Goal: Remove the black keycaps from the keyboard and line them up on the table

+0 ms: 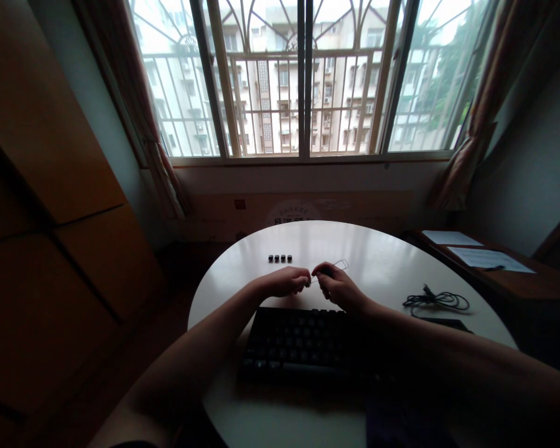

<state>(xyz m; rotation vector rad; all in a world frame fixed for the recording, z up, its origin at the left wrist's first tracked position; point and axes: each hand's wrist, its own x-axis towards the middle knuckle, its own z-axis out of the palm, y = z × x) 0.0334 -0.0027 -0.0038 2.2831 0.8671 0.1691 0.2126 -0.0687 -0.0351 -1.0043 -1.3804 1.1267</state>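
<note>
My left hand [287, 282] and my right hand [335, 286] meet over the table, just beyond the far edge of a black keyboard [294, 339]. Pinched in my right hand is a thin wire keycap puller [343, 264], its wire loop sticking out past the fingers. The puller's other end reaches toward my left fingertips, which are closed on a small dark piece [308, 284], apparently a keycap, mostly hidden by the fingers. Several black keycaps [280, 258] stand in a short row beyond my left hand. My right forearm hides the keyboard's right part.
The round white table [233, 274] carries a coiled black cable [441, 302] at the right, beside a dark flat object [448, 324] partly under my forearm. A brown side table [508, 283] holds paper sheets [490, 259] and a pen [494, 268]. A barred window lies ahead.
</note>
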